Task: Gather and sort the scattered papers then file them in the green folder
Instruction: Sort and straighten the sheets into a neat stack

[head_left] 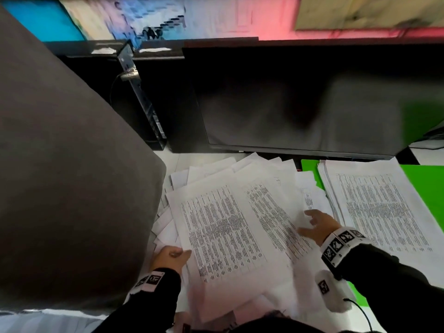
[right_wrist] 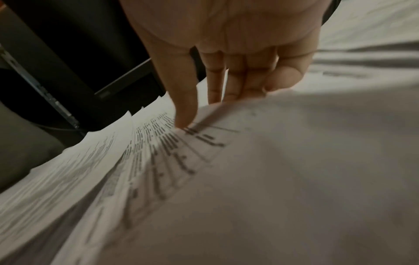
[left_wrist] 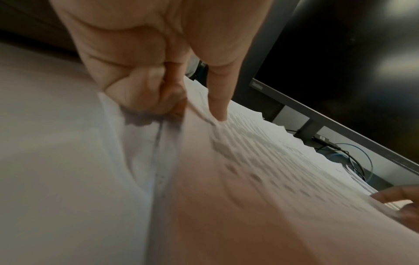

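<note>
A loose heap of white printed papers lies spread across the middle of the desk. My left hand pinches the left edge of the top printed sheet; in the left wrist view its thumb lies on top and its curled fingers sit beneath. My right hand holds the heap's right edge, with its thumb on a printed page and its fingers tucked behind a raised sheet. A squared stack of papers rests on the open green folder at the right.
A dark monitor stands right behind the papers, with cables under it. A large grey padded shape fills the left side. A black upright unit stands at the back left.
</note>
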{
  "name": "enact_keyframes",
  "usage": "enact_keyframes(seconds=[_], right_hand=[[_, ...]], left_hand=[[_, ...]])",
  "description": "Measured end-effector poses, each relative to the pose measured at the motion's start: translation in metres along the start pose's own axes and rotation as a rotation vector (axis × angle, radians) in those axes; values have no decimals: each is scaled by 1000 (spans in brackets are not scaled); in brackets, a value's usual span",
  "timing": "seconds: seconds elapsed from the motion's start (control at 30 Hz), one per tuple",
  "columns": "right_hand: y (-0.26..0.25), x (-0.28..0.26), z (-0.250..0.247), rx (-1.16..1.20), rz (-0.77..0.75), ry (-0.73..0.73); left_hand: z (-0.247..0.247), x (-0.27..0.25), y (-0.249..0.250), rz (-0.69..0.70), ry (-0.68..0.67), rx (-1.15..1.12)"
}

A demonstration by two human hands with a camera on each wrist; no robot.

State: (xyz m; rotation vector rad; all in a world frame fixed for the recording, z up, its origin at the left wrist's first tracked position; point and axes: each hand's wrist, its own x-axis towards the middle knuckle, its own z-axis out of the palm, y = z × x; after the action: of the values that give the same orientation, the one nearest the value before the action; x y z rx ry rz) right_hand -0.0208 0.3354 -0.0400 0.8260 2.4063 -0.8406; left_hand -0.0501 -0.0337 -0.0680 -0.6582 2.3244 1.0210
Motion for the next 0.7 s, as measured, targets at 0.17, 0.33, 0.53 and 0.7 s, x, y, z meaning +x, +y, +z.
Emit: enact_keyframes(seconds=[0.17, 0.33, 0.53, 0.7], right_hand=[[1, 5, 28, -12, 33, -53], [7, 3, 16, 65, 83, 94], [9, -4, 30, 127, 38, -90], [-7, -15, 48, 228, -56, -185]], left_hand=[[3, -11, 17, 60, -61, 56], [-2, -7, 17, 93, -16, 35], [7, -5, 23, 71, -168, 90], [33, -15, 32, 206, -306, 235]])
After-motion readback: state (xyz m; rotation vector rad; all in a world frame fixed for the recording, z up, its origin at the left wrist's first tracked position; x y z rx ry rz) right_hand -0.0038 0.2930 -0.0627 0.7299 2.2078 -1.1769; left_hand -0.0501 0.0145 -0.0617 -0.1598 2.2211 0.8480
